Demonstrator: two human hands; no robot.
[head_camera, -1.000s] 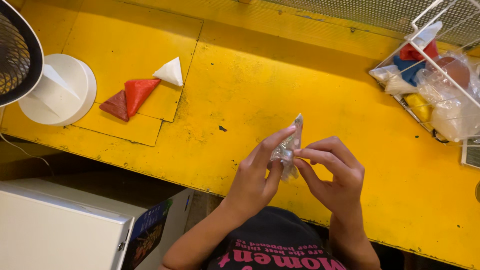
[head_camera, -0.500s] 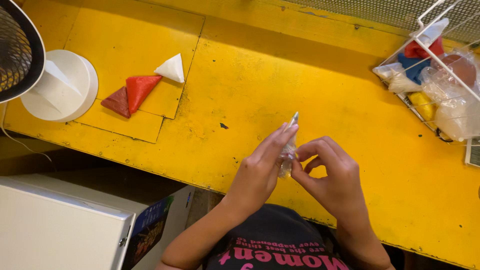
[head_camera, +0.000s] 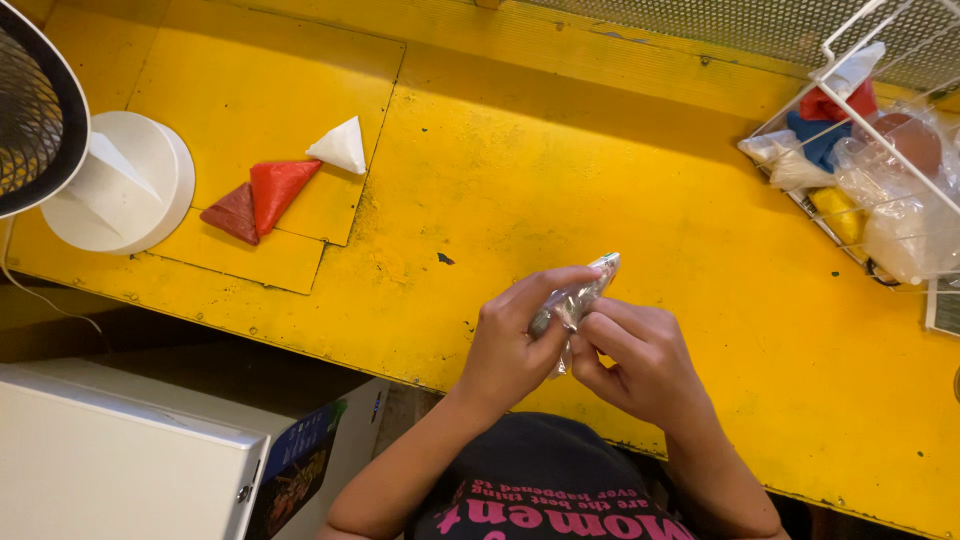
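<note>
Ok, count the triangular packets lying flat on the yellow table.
3, grouped at the left: a dark red packet, an orange-red packet overlapping it, and a white packet just right. More may be hidden in the wire basket.

We've got a bright yellow workbench (head_camera: 620, 150) filling most of the frame, paint chipped and scuffed in spots. A metal mesh panel (head_camera: 720, 25) runs along the top edge. Upper left there's a fan (head_camera: 35, 110) on a white round base (head_camera: 130, 185). Lower left sits a white box (head_camera: 110, 460), with dark shadow under the bench.
</note>
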